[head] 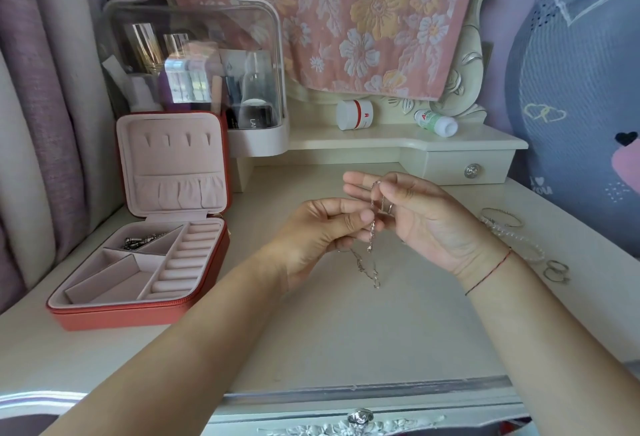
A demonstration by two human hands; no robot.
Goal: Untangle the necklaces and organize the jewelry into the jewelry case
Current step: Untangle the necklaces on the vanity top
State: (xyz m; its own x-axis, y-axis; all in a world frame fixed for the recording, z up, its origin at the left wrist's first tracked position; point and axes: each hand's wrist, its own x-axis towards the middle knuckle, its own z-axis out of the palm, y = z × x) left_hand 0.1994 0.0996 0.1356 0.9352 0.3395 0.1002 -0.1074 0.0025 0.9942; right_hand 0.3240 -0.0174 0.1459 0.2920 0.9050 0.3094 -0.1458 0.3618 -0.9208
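Observation:
A thin silver necklace chain [372,227] hangs between both hands above the middle of the dressing table. My right hand [415,217] pinches its upper part, and a silver ring shows near its fingers. My left hand [322,231] pinches the chain lower down, and the loose end [367,271] trails onto the table. The red jewelry case [138,262] lies open at the left, with pink lining, ring rolls and a silver piece [142,241] in its back compartment.
Bangles [502,219], a beaded bracelet [519,241] and rings [556,273] lie on the table to the right. A clear cosmetics organizer [194,68] stands behind the case. A white jar [355,114] and a small bottle [436,123] sit on the raised shelf.

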